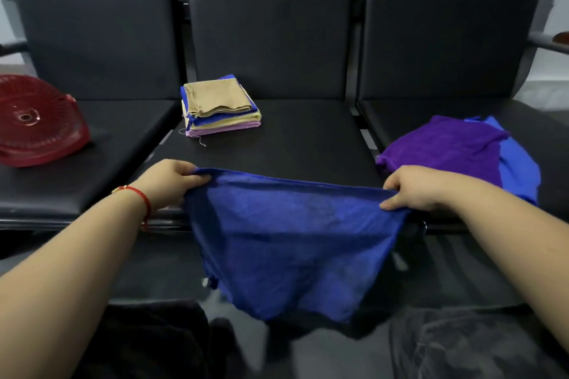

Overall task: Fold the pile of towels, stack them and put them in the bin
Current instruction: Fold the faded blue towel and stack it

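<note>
Head view shows one dark blue towel [289,243] stretched between two hands over the front edge of the middle seat [308,144], its lower part hanging past that edge. Left hand [167,183] pinches the towel's left top corner with curled fingers; right hand [415,186] pinches the right top corner likewise. One folded stack [220,108] sits near the middle seat's back left corner, a tan towel on top. Two unfolded towels lie on the right seat: one purple towel [443,148] overlapping one light blue towel [517,169]. One red bin [37,120], tipped on its side, rests on the left seat; its contents cannot be told.
</note>
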A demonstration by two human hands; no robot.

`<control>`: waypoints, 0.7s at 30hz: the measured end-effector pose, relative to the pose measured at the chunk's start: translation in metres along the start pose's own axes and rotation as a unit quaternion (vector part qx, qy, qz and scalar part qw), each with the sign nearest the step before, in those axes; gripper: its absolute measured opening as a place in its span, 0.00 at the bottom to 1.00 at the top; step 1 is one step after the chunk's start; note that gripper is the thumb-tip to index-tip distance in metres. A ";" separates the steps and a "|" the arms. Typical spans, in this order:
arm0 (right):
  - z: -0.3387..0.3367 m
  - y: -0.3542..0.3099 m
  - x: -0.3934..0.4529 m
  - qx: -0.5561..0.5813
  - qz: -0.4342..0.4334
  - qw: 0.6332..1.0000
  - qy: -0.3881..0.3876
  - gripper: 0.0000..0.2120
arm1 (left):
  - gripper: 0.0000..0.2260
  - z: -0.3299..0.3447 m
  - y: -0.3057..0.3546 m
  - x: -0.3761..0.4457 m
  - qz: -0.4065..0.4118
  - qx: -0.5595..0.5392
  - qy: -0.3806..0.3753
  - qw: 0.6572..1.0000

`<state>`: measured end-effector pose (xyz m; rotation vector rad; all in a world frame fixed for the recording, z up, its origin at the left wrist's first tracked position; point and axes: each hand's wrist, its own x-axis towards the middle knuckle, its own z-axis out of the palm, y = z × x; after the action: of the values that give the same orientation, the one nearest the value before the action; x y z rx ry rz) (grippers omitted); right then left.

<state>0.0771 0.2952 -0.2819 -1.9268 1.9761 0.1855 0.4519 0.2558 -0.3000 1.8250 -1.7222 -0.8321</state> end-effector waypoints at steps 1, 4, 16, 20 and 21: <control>-0.001 0.001 0.001 -0.009 0.009 1.000 0.013 0.08 | 0.07 -0.001 0.002 0.000 0.005 0.048 0.015 0.999; -0.005 0.001 0.003 -0.024 0.027 0.997 0.064 0.08 | 0.13 -0.004 0.007 0.003 -0.003 0.123 0.044 0.991; -0.001 0.003 0.008 0.416 0.187 0.885 -0.092 0.22 | 0.10 -0.007 0.007 -0.004 -0.147 -0.345 -0.079 0.924; -0.011 -0.003 0.009 0.723 0.117 0.676 -0.077 0.16 | 0.15 -0.006 0.009 0.004 -0.125 -0.495 -0.033 0.859; -0.013 -0.005 0.011 0.770 0.101 0.626 -0.070 0.15 | 0.15 -0.006 0.010 0.005 -0.115 -0.525 -0.027 0.843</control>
<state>0.0800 0.2799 -0.2729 -0.4697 1.2229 -0.9691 0.4493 0.2499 -0.2895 1.2038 -0.7284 -1.5317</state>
